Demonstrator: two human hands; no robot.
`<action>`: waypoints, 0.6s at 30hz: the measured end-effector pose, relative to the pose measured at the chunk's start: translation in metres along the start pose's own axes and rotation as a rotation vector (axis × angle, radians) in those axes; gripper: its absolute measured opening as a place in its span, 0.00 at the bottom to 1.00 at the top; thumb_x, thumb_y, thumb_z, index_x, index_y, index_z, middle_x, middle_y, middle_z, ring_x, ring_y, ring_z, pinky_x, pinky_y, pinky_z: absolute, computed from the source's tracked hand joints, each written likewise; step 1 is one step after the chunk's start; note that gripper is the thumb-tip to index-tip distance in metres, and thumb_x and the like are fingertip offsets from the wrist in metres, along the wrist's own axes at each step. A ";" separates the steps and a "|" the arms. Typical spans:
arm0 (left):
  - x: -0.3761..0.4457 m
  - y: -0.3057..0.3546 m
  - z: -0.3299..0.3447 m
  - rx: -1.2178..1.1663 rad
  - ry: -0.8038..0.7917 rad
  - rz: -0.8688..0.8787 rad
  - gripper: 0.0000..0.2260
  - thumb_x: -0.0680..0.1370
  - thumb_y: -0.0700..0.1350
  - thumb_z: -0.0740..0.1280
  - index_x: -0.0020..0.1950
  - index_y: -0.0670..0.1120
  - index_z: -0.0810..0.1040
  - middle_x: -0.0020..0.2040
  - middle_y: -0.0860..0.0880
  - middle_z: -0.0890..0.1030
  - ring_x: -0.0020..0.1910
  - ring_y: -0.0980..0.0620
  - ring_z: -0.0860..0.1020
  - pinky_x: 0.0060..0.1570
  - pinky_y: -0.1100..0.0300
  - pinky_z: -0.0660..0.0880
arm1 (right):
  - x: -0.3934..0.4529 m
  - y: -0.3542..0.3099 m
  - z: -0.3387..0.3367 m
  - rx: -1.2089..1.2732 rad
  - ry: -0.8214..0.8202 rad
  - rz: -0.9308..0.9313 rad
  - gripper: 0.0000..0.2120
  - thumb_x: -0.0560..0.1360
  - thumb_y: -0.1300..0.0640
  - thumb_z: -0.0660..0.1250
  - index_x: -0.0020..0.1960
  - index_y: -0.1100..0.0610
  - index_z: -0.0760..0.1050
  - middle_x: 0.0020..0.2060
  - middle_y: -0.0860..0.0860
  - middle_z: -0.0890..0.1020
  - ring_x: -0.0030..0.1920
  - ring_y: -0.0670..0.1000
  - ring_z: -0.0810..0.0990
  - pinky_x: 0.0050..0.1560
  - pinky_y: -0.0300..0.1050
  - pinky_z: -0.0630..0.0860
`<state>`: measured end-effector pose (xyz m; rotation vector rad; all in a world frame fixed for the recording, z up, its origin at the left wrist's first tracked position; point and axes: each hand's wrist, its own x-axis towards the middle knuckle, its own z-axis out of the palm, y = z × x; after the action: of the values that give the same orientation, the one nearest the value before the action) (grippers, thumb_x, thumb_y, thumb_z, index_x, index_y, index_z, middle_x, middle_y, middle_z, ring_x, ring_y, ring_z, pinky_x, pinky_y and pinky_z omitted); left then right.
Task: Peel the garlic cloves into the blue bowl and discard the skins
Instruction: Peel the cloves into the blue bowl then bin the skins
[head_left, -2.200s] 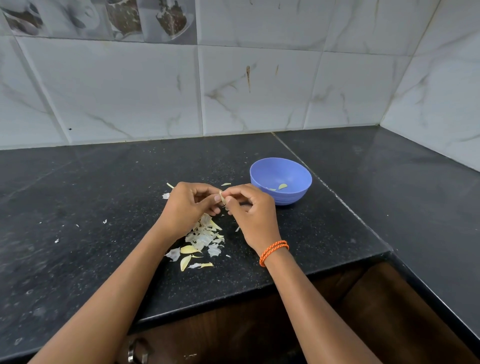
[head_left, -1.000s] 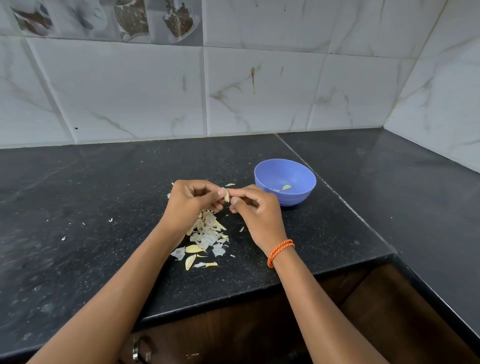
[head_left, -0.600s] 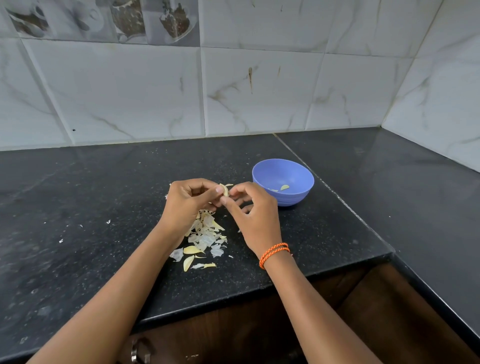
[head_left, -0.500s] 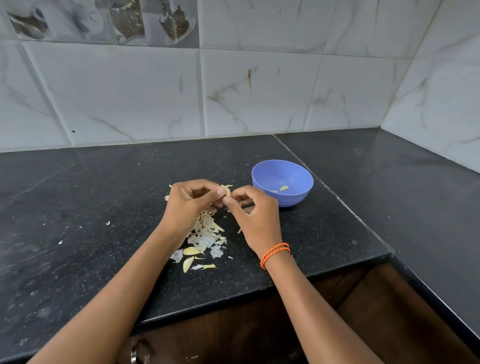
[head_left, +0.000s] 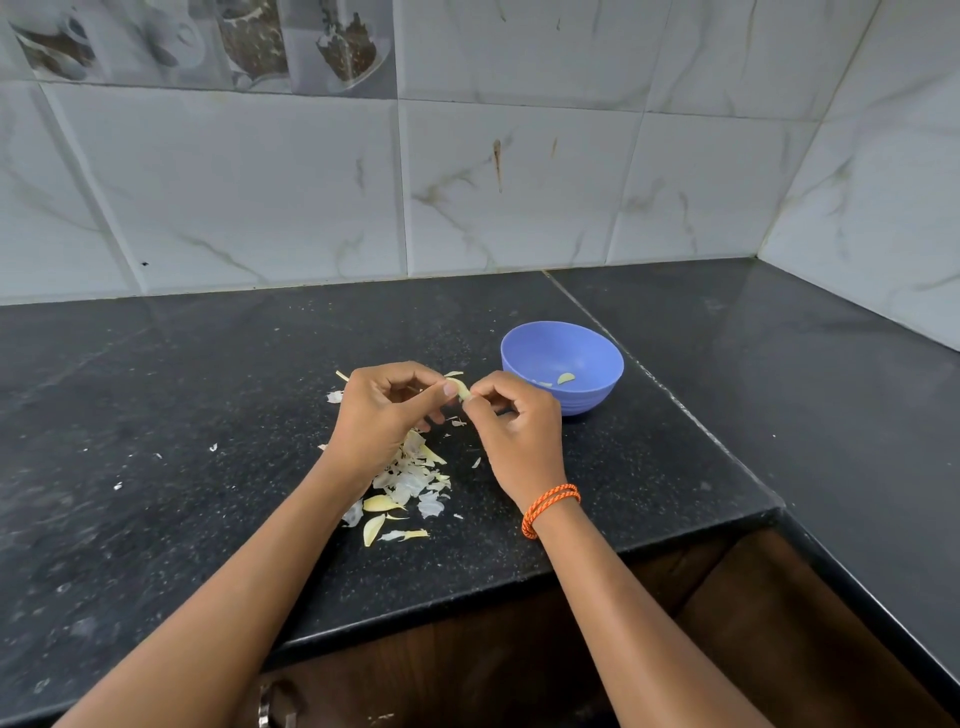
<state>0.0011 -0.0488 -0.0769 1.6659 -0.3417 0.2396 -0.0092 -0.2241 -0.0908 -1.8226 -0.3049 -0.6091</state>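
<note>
We pinch the light, slippery garlic clove (head_left: 459, 388) endwise between left hand (head_left: 382, 415) and right hand (head_left: 514, 428), both curled.

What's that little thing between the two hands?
A garlic clove, pinched between the left hand and right hand, above the counter. The head view shows it.

Both forearms are extending forward from the lower edge of the view, converging at centre. The left hand (head_left: 382, 415) is curling its fingers, thumb tip pressing against a garlic clove (head_left: 461, 388). The right hand (head_left: 519, 434) is pinching the same clove from the opposite side, knuckles facing the camera.
</note>
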 end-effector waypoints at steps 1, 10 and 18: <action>0.000 0.000 0.000 0.014 0.000 0.005 0.05 0.80 0.44 0.77 0.49 0.44 0.89 0.44 0.45 0.88 0.40 0.44 0.84 0.40 0.52 0.81 | 0.000 0.001 0.000 -0.006 0.001 -0.003 0.07 0.77 0.64 0.73 0.40 0.57 0.82 0.34 0.48 0.83 0.37 0.51 0.80 0.39 0.48 0.78; -0.002 0.001 0.006 0.028 0.026 0.028 0.03 0.81 0.41 0.76 0.48 0.43 0.88 0.43 0.45 0.88 0.45 0.41 0.87 0.47 0.47 0.84 | 0.001 0.001 0.003 -0.035 -0.019 -0.037 0.07 0.77 0.64 0.73 0.41 0.57 0.82 0.36 0.48 0.83 0.38 0.51 0.80 0.38 0.46 0.77; 0.001 0.000 0.002 -0.102 0.054 -0.026 0.03 0.81 0.37 0.75 0.50 0.36 0.86 0.45 0.41 0.88 0.45 0.42 0.88 0.50 0.50 0.86 | 0.001 0.000 0.006 -0.002 -0.113 -0.014 0.04 0.80 0.61 0.72 0.47 0.55 0.83 0.42 0.50 0.81 0.41 0.52 0.80 0.39 0.43 0.77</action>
<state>0.0016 -0.0512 -0.0766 1.5599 -0.2867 0.2435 -0.0066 -0.2182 -0.0918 -1.8615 -0.3932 -0.5178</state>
